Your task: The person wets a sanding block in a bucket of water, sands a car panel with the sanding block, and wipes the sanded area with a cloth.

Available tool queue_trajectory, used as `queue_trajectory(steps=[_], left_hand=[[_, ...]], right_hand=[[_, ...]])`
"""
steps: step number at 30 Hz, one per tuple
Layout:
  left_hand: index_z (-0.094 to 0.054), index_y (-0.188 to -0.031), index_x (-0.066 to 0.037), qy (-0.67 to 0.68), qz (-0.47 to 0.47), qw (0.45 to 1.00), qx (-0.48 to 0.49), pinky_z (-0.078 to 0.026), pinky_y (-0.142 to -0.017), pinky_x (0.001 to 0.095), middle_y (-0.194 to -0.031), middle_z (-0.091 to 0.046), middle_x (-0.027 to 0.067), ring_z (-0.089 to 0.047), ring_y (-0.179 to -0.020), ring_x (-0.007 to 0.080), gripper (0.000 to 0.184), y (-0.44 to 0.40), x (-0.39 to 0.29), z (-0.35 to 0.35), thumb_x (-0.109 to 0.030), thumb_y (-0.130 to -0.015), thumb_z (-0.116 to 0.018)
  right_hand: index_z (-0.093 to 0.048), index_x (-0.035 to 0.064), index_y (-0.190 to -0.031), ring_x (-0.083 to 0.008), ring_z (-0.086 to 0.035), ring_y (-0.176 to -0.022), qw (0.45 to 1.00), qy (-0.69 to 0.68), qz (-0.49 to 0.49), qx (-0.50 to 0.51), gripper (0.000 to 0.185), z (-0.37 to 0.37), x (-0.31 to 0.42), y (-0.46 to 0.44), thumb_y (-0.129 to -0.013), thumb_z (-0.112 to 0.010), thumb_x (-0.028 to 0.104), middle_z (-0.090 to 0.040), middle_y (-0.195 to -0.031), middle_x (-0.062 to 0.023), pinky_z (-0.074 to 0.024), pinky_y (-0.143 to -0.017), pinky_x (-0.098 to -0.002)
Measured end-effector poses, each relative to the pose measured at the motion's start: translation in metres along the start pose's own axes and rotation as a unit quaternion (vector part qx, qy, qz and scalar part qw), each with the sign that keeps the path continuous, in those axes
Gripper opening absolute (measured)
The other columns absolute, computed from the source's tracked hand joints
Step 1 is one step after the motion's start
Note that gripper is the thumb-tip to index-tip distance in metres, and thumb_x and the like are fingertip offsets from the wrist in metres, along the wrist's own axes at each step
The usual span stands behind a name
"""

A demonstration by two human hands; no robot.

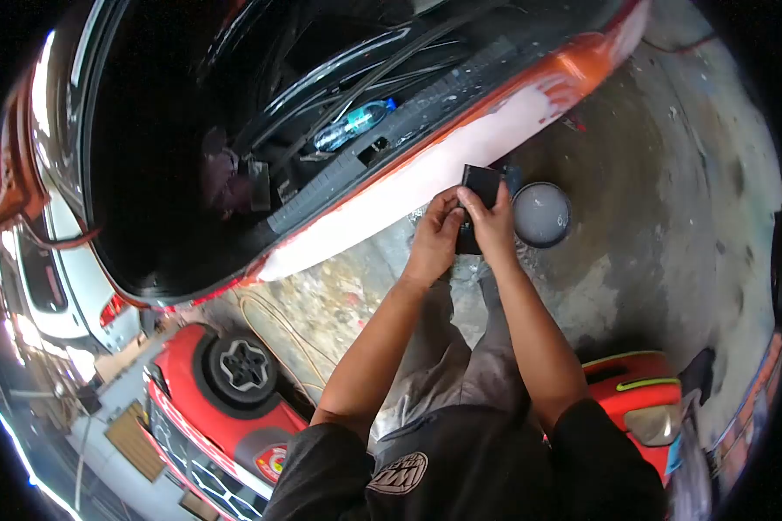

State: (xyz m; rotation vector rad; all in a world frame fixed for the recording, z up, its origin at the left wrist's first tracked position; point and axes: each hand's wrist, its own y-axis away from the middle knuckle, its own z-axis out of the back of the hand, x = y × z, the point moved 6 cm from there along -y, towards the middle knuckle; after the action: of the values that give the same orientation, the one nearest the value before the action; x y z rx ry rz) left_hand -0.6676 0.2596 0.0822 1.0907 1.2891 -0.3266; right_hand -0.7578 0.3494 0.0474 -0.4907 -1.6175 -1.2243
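Note:
My left hand (434, 240) and my right hand (493, 227) are together in front of me, both closed on a flat black rectangular piece (480, 184) that looks like sandpaper. Its upper part shows above my fingers and a lower strip shows between my hands. Just ahead is the car's orange bumper edge (582, 65), with a broad whitish patch (443, 174) along it. A round bucket (542, 214) of cloudy grey liquid stands on the floor to the right of my right hand.
A plastic bottle (352, 126) with a blue cap lies inside the open car rear. Behind on the left is a red vehicle (182, 373) with a wheel (241, 365). A hose (274, 326) crosses the concrete floor (660, 234). A red and yellow object (634, 391) sits at right.

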Motion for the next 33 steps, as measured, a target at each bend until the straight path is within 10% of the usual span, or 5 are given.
queue_trajectory(steps=[10, 13, 17, 21, 33], left_hand=[[-0.058, -0.135, 0.0, -0.421, -0.009, 0.886, 0.193, -0.054, -0.097, 0.042, -0.124, -0.065, 0.0215, -0.066, -0.113, 0.0354, 0.042, -0.018, 0.028, 0.124, -0.013, -0.096, -0.066], [-0.059, -0.131, 0.0, -0.53, -0.228, 0.775, 0.258, -0.052, -0.1, 0.045, -0.125, -0.064, 0.0239, -0.063, -0.117, 0.0405, 0.039, -0.031, 0.017, 0.136, -0.014, -0.096, -0.065], [-0.055, -0.142, 0.0, -0.348, -0.011, 0.889, 0.299, -0.052, -0.099, 0.0381, -0.129, -0.065, 0.0156, -0.066, -0.114, 0.0264, 0.047, -0.055, 0.034, 0.153, -0.02, -0.1, -0.065], [-0.057, -0.141, -0.006, -0.091, 0.184, 0.927, 0.313, -0.053, -0.089, 0.0351, -0.119, -0.068, 0.0043, -0.065, -0.103, 0.0163, 0.045, -0.041, 0.006, 0.125, -0.036, -0.107, -0.057], [-0.055, -0.141, -0.005, -0.077, 0.243, 0.907, 0.335, -0.051, -0.097, 0.0355, -0.122, -0.066, 0.0046, -0.063, -0.109, 0.0148, 0.038, 0.021, 0.008, 0.152, -0.027, -0.111, -0.048]], right_hand=[[-0.05, 0.0004, -0.136, -0.0462, -0.061, -0.113, 0.944, 0.233, 0.054, -0.229, 0.071, -0.057, -0.016, -0.003, -0.085, -0.081, 0.039, -0.063, -0.123, -0.0274, -0.0503, -0.095, -0.0513], [-0.051, 0.0011, -0.134, -0.0469, -0.061, -0.113, 0.905, 0.295, 0.065, -0.301, 0.064, -0.073, -0.016, 0.005, -0.087, -0.078, 0.035, -0.061, -0.126, -0.0285, -0.0508, -0.094, -0.0516], [-0.053, -0.0027, -0.126, -0.0357, -0.068, -0.09, 0.934, 0.083, 0.064, -0.341, 0.055, -0.075, -0.017, 0.023, -0.09, -0.078, 0.03, -0.069, -0.098, -0.017, -0.0532, -0.085, -0.043], [-0.056, -0.0021, -0.133, -0.0438, -0.063, -0.107, 0.965, 0.014, 0.013, -0.261, 0.062, -0.094, -0.013, 0.065, -0.088, -0.078, 0.036, -0.063, -0.122, -0.0255, -0.0516, -0.093, -0.0439], [-0.068, 0.0096, -0.129, -0.0212, -0.058, -0.087, 0.922, 0.06, 0.055, -0.379, 0.036, -0.13, -0.024, 0.175, -0.094, -0.074, 0.011, -0.06, -0.11, -0.012, -0.0495, -0.075, -0.0315]])
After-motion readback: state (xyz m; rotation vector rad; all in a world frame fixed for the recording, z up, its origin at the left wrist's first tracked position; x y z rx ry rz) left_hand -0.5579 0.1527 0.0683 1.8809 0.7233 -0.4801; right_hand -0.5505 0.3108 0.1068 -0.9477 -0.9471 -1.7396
